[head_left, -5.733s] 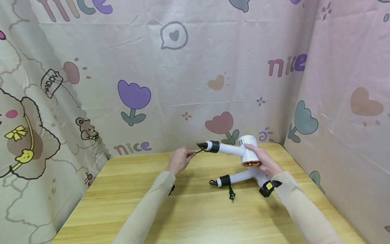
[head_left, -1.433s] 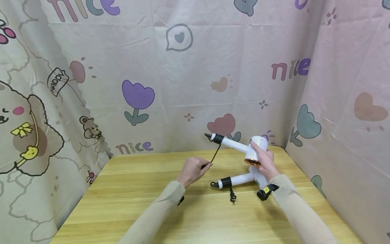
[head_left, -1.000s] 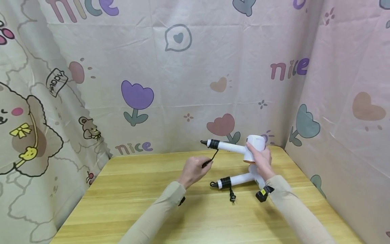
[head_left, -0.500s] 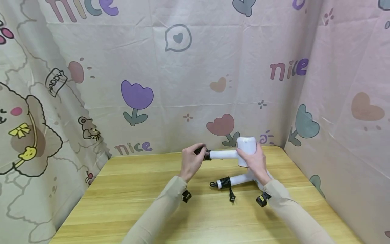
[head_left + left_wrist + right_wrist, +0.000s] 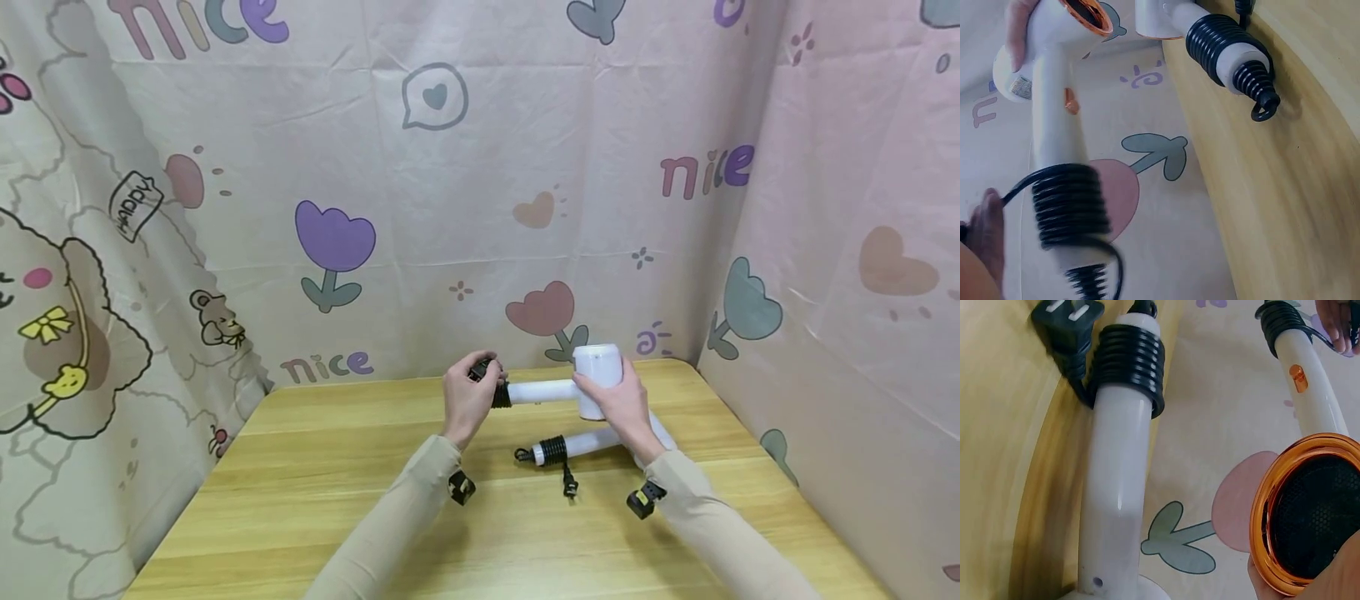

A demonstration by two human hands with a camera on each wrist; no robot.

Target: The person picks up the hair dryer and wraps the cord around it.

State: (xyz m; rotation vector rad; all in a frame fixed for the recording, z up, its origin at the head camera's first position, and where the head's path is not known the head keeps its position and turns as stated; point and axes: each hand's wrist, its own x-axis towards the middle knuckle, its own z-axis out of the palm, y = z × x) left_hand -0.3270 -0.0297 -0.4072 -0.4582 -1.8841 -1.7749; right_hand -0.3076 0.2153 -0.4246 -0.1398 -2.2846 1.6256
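My right hand (image 5: 628,407) grips the head of a white hair dryer (image 5: 543,391), holding it above the table with its handle pointing left. The copper-rimmed end (image 5: 1266,506) of that head shows in the right wrist view. Black cord (image 5: 1069,203) is wound in tight coils round the handle near its end. At that end my left hand (image 5: 467,396) holds the free length of cord; its plug is mostly hidden by the fingers. A second white hair dryer (image 5: 592,443) lies on the table below, its cord coiled likewise round the handle.
The second dryer's two-pin plug (image 5: 1069,331) hangs off its coil onto the wooden table (image 5: 315,500). Printed curtains (image 5: 450,208) stand along the back and both sides of the table. Small black cameras (image 5: 461,487) are strapped to both wrists.
The left hand has risen from below the handle to its end, carrying the cord round. The held dryer has shifted left and lower, and its copper rim has turned out of the head view.
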